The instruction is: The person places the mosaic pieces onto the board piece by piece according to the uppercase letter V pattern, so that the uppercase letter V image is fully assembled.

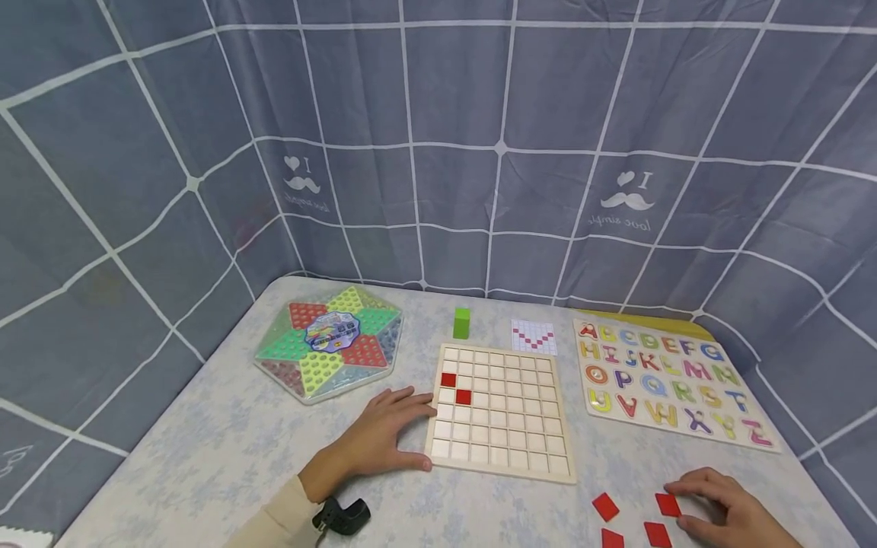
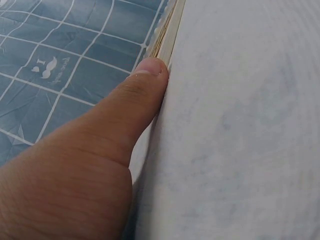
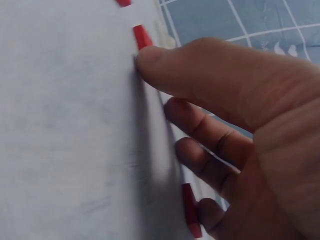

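Head view: right grip point(image 1: 728, 508) spread, thumb and curved fingers parted at a thin, flat-faced red tile point(image 1: 666, 503) on the mottled table point(image 1: 226, 449). Loose red tiles there: four. Left grip point(image 1: 384, 435) also spread, touching the pale gridded board point(image 1: 507, 415) along its left edge; two red tiles point(image 1: 464, 397) sat in its square cells. Farther out stood one green block point(image 1: 461, 324); one gridded card point(image 1: 534, 336), one hexagonal game set point(image 1: 333, 346), one letter board point(image 1: 642, 420) lay flat.

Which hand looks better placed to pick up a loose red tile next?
Probably the right hand: its fingers are right beside a loose red tile, with others nearby. The left hand is at the left edge of the grid board, away from those tiles.
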`<state>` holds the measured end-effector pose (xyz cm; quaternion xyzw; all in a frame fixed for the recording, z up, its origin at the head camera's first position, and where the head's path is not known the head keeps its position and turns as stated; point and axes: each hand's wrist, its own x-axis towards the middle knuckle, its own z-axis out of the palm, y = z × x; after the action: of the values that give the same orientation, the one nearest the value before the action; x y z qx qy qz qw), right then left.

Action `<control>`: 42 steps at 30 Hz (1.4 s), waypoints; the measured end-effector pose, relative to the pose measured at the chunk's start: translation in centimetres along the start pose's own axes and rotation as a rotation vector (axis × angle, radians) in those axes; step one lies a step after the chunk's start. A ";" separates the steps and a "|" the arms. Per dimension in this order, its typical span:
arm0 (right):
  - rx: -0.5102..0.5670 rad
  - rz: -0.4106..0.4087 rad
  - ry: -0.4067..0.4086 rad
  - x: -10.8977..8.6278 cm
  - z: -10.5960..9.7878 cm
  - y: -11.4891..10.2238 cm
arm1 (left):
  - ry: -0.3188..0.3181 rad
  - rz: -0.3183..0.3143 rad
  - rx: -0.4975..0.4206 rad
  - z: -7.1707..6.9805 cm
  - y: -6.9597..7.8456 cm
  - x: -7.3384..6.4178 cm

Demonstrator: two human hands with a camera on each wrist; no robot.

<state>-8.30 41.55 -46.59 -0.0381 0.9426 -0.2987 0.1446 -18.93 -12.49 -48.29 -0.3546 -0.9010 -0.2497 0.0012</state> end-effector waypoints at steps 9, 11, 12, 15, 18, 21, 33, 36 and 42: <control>-0.110 -0.061 0.106 -0.1 0.4 0.5 | 0.005 0.007 -0.001 0.0 0.0 0.1; -0.115 -0.069 0.131 -0.2 0.6 0.7 | 0.009 0.009 0.002 0.0 0.0 0.1; -0.115 -0.073 0.142 -0.3 0.7 0.7 | 0.009 0.010 0.000 0.0 0.0 0.1; -0.108 -0.083 0.168 -0.4 1.1 0.9 | 0.009 0.013 -0.001 0.1 0.0 0.0; -0.112 -0.103 0.194 -0.4 1.3 0.8 | 0.007 0.010 -0.002 0.1 0.0 0.0; -0.102 -0.101 0.212 -0.3 1.4 0.7 | 0.007 0.005 0.000 0.1 0.1 0.0; -0.025 -0.338 0.442 1.0 2.6 -1.3 | -0.004 -0.006 0.024 0.1 0.0 0.1; -0.028 -0.372 0.453 2.1 2.1 -2.5 | -0.001 -0.007 0.021 0.0 0.1 0.1; 0.027 -0.518 0.432 5.3 1.3 -5.3 | -0.003 -0.003 0.010 0.0 0.2 0.1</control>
<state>-13.06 35.68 -45.87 -0.2104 0.9063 -0.3391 -0.1389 -18.87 -12.36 -48.18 -0.3538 -0.9028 -0.2446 0.0014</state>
